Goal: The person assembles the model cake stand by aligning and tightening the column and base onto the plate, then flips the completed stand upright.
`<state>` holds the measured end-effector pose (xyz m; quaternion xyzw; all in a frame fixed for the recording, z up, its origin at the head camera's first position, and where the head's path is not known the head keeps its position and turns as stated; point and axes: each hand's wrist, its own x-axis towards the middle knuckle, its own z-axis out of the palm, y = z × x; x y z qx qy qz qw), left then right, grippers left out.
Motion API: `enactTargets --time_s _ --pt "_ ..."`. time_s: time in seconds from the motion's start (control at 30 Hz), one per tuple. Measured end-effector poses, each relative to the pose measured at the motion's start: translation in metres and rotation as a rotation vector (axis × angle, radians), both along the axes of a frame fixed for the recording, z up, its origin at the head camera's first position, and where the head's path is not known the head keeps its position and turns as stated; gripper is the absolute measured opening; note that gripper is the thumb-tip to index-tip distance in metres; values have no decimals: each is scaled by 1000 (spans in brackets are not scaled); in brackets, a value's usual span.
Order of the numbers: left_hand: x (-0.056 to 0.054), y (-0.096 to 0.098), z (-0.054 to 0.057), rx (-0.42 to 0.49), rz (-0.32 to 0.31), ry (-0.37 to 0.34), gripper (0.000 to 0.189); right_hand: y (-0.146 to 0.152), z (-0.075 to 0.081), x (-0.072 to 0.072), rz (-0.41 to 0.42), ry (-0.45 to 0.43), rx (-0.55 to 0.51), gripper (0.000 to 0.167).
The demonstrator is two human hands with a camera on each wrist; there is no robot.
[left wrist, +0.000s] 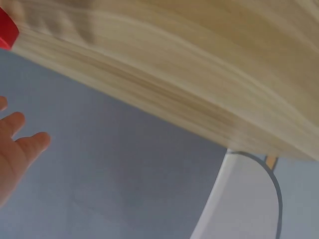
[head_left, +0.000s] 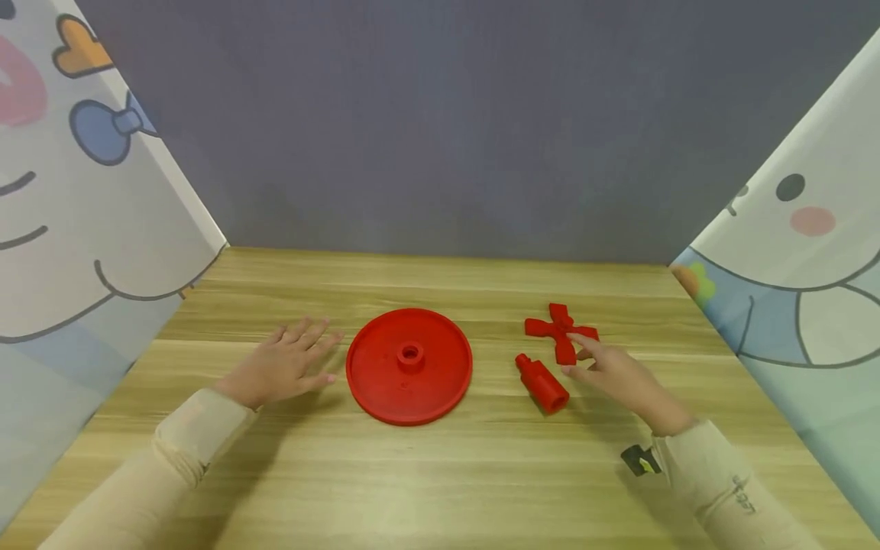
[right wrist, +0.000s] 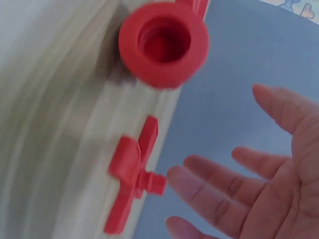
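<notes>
A person's left hand (head_left: 292,363), fingers spread and empty, beside a red plate (head_left: 385,397) on a wooden table (head_left: 412,489), a red bottle (head_left: 546,389) on its side, a red cross (head_left: 546,330) just behind it, the right hand (head_left: 622,374) at the cross, fingers loosely extended, holding nothing, contact unclear.

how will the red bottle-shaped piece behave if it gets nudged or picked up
The red bottle-shaped piece may roll sideways when nudged, since it lies on its side and its body looks rounded. It is probably light for its size: the right wrist view shows a deep hollow in its wide end. It looks stiff, more like hard plastic, with a well-defined neck and rim.
</notes>
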<state>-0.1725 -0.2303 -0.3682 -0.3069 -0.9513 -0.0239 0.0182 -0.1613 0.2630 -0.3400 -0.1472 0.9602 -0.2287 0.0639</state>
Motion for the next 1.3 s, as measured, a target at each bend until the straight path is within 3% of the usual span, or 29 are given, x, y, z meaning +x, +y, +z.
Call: enactTargets --time_s 0.2,0.47,0.97,1.3 --pt "-2 12 -6 -20 -2 -44 73 -9 -10 6 -54 -65 -69 68" --pt "-4 20 -12 12 -3 -39 72 -12 -19 10 -65 -80 -101 70" --pt "-9 28 -15 -13 6 -126 73 -13 -22 9 -22 -89 -47 66" --pt "-8 25 -20 -53 -9 -112 70 -20 -29 8 -45 -139 -58 60"
